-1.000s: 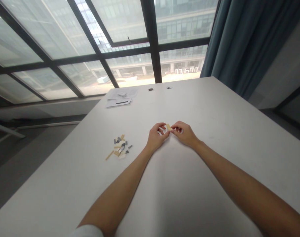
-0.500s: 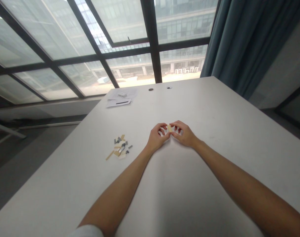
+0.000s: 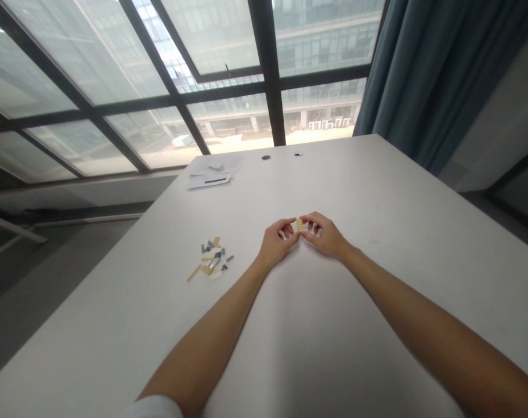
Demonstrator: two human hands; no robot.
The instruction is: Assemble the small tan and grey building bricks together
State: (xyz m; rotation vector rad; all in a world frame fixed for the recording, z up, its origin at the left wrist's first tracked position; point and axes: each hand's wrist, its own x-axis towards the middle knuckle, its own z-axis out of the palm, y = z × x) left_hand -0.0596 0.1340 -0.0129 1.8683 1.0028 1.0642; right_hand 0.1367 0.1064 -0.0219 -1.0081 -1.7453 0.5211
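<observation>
A small cream-coloured building block piece point(image 3: 299, 224) with studs is pinched between my two hands, a little above the table. My left hand point(image 3: 278, 239) grips its left side with thumb and fingertips. From the right, my right hand point(image 3: 326, 235) closes thumb and fingers on the same piece. Whether it is one plate or several joined cannot be made out. To the left of my left hand lies a loose pile of building blocks point(image 3: 212, 261) in tan, grey, dark grey and white.
The white table point(image 3: 360, 325) stretches to the window point(image 3: 229, 52). Papers point(image 3: 209, 181) with a small whitish item on top lie at its far left. Two round cable holes, one a dark disc point(image 3: 266, 157), sit near the far edge. A blue curtain point(image 3: 416, 81) hangs at right.
The cream piece has turned slightly and stands more upright between my fingers. Both hands stay in nearly the same place, and the pile is unchanged.
</observation>
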